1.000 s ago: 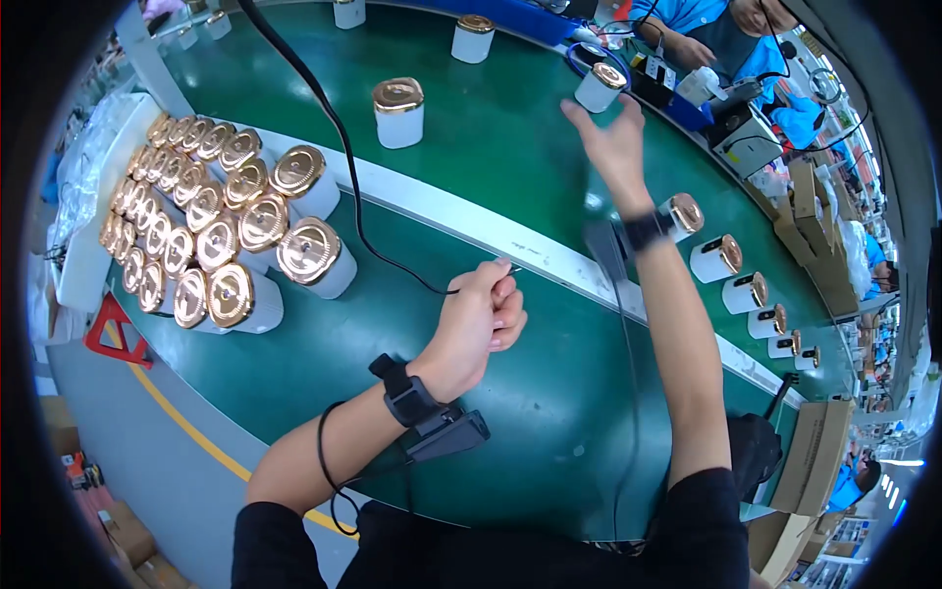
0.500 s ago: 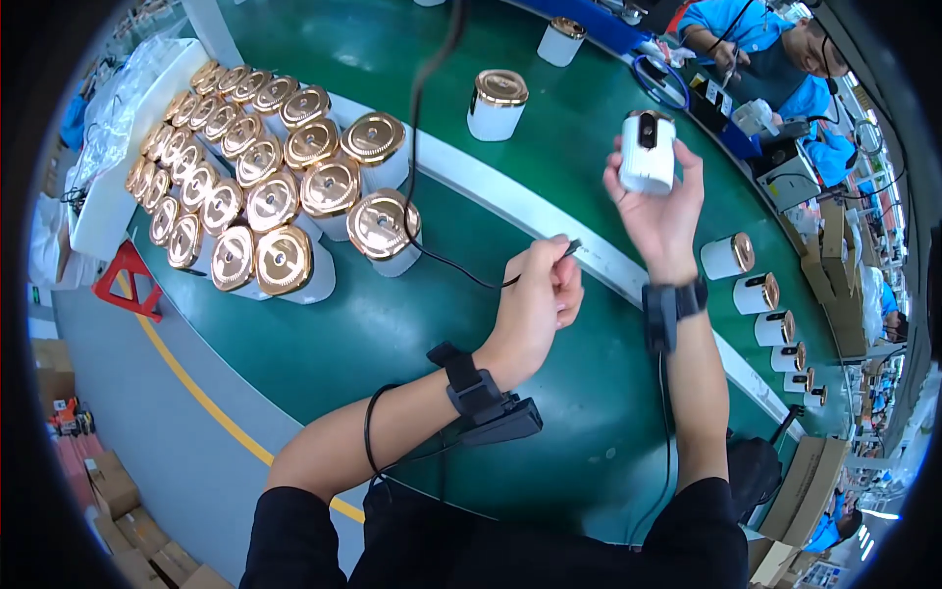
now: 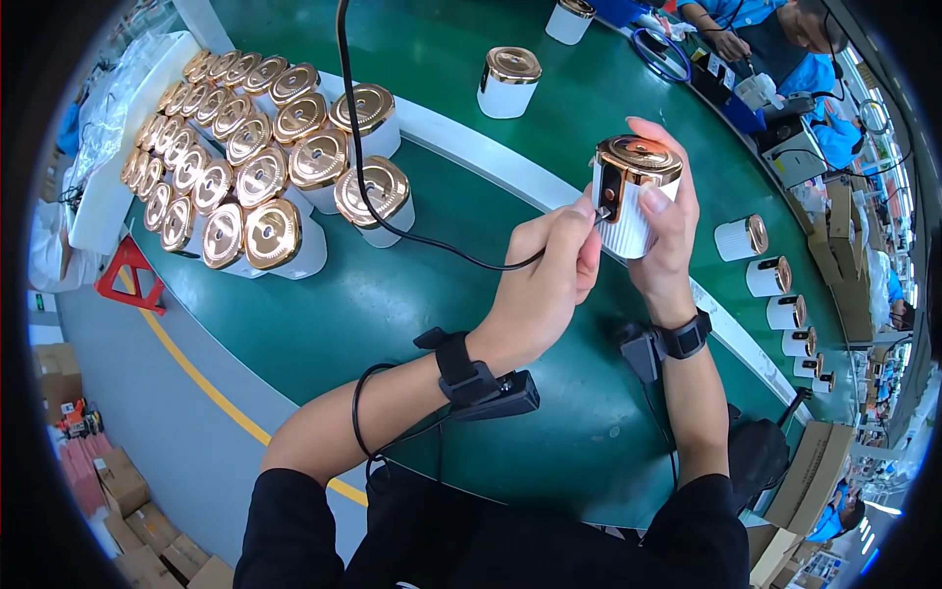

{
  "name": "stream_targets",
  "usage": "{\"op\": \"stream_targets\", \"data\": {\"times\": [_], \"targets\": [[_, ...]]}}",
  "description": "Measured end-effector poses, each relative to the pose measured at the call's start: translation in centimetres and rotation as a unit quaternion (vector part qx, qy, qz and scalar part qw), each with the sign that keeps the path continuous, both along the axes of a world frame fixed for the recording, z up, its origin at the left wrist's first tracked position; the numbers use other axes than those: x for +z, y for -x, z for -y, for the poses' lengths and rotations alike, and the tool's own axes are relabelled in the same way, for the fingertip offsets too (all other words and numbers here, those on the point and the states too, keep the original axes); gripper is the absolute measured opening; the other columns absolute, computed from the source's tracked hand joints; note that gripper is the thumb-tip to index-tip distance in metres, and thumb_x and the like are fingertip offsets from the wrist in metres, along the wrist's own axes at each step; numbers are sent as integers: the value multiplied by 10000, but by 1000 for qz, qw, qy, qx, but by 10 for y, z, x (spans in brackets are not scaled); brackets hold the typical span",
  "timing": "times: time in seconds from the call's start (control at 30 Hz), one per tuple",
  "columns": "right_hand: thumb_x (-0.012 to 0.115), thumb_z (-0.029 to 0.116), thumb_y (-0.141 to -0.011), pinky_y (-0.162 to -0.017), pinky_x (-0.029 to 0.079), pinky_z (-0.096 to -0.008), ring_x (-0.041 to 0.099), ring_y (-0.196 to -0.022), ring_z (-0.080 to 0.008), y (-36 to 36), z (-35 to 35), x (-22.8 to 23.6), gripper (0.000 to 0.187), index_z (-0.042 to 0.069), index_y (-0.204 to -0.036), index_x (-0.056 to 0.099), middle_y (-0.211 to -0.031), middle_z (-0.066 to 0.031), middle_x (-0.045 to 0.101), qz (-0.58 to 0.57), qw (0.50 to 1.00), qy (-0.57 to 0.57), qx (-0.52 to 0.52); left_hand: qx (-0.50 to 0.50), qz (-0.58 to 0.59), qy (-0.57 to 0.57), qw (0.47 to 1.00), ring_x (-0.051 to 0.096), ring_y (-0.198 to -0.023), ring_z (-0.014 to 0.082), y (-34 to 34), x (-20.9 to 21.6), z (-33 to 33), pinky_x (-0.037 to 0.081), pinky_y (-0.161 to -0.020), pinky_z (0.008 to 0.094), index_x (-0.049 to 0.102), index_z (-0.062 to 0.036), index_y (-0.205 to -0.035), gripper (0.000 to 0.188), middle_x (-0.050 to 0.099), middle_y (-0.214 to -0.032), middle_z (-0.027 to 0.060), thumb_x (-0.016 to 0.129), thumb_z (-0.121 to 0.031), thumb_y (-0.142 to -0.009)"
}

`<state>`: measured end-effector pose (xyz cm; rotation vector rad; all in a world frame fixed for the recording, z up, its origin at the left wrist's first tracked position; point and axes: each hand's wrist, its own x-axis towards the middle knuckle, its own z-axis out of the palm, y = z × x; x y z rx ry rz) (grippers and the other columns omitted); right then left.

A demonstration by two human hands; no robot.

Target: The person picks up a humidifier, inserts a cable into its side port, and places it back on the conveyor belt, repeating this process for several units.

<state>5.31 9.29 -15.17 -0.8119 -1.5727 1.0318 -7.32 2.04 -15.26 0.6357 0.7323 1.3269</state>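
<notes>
My right hand is wrapped round a white ribbed canister-shaped device with a shiny gold lid, raised above the green table. Its black side panel faces my left hand. Pinched between the thumb and fingers of my left hand is the plug end of a black cable. The plug's tip is at the lower part of the black panel; whether it sits in a socket I cannot tell. From my left hand the cable sags leftward, then rises out of view at the top.
Many similar gold-lidded devices stand in rows at the left. Others line the right side beyond a white rail, and one stands farther back. A co-worker in blue sits at the far right. A red stool stands at the left.
My right hand has brought the device nearer and turned it lid-up, with its panel toward my left hand. My left hand has moved the plug up to the panel.
</notes>
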Motion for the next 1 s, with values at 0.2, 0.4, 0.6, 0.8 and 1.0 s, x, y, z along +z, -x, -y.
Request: {"op": "stream_targets", "data": {"times": [0.2,0.4,0.6,0.8,1.0], "targets": [[640,291,-806,-849,472,-276,581,-973,-154,-13,-1,2,588,19,-1295,459,-1107,-116,601,1,998,22,54,-24,-12,3,1000,272,-466,79,-8,-7,-4,188,-432,259,338,-90,-663,388,301,-521,-10,392,-293,-990],[655,258,-826,-856,459,-275,572,-968,-141,-13,0,-1,505,35,-1248,488,-1090,-92,610,-8,998,28,59,-41,21,5,999,231,-444,80,-8,-11,-9,163,-426,265,311,-104,-666,397,280,-506,-9,363,-308,-1003],[648,237,-849,-848,464,-279,574,-960,-141,-20,0,1,474,41,-1246,479,-1081,-93,616,53,997,26,58,-68,56,19,996,198,-430,84,-11,-16,-11,144,-420,274,301,-116,-665,393,262,-492,-11,344,-305,-1007],[664,227,-852,-799,484,-274,586,-909,-140,-33,-11,0,467,43,-1238,474,-1063,-99,620,113,990,39,71,-73,88,64,991,204,-431,87,-8,-19,-7,146,-415,273,309,-129,-662,374,250,-490,-15,385,-299,-986],[714,218,-829,-755,501,-301,603,-897,-187,-145,-72,-26,372,49,-1065,480,-1014,-106,592,173,965,-17,-197,30,32,70,997,216,-430,88,-5,-18,-12,156,-412,270,320,-132,-666,356,249,-494,-12,410,-299,-968]]}}
